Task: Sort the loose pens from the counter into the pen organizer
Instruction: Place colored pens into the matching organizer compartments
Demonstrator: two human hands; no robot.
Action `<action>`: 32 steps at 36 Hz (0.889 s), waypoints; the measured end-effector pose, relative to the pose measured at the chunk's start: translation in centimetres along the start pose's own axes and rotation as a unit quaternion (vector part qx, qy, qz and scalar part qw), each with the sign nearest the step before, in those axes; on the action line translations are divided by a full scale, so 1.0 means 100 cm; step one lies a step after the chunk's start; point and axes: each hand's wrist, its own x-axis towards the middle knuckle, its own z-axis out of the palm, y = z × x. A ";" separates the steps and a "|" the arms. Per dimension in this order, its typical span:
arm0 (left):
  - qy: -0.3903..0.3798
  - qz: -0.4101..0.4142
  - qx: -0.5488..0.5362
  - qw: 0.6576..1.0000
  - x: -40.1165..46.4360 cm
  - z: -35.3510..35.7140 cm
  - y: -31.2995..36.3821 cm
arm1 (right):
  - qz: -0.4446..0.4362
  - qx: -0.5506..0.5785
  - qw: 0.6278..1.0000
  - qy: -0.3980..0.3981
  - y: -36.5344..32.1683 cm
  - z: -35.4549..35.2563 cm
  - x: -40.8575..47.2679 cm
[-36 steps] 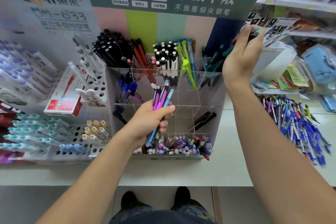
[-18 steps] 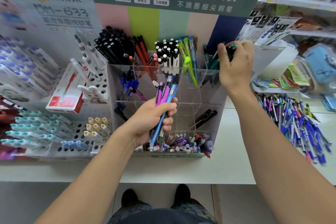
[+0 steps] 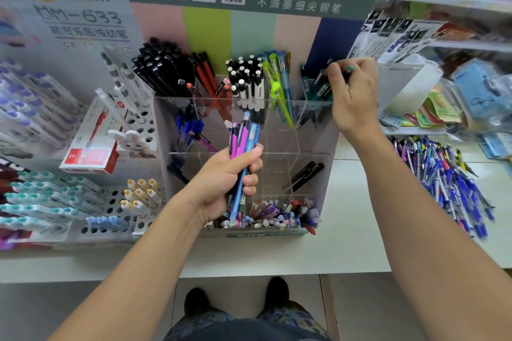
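- Smooth white tabletop point(image 3: 346, 230) carries a clear acrylic pen organizer point(image 3: 313, 130) near its back edge; loose pens point(image 3: 448, 180) heap toward the right edge.
- Left hand point(image 3: 224, 177) grips a bundle of slim plastic pens point(image 3: 243, 141), magenta and blue.
- Right hand point(image 3: 352, 91) pinches a teal-tipped pen point(image 3: 349, 69) over the back-right compartment.

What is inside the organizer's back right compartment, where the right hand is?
Dark teal pens stand in it, and the right hand pinches a teal-capped pen at their tops. The hand covers the compartment's right side.
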 end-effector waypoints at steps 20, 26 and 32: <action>0.012 0.019 -0.001 1.000 0.000 -0.010 0.005 | -0.066 -0.051 0.996 0.029 -0.023 -0.016 0.011; 0.015 0.019 -0.008 1.000 -0.002 -0.015 0.006 | -0.132 -0.123 0.983 -0.019 -0.021 -0.005 0.001; 0.007 0.026 -0.016 1.000 -0.004 -0.020 0.006 | -0.038 0.023 0.999 0.025 -0.024 0.004 -0.023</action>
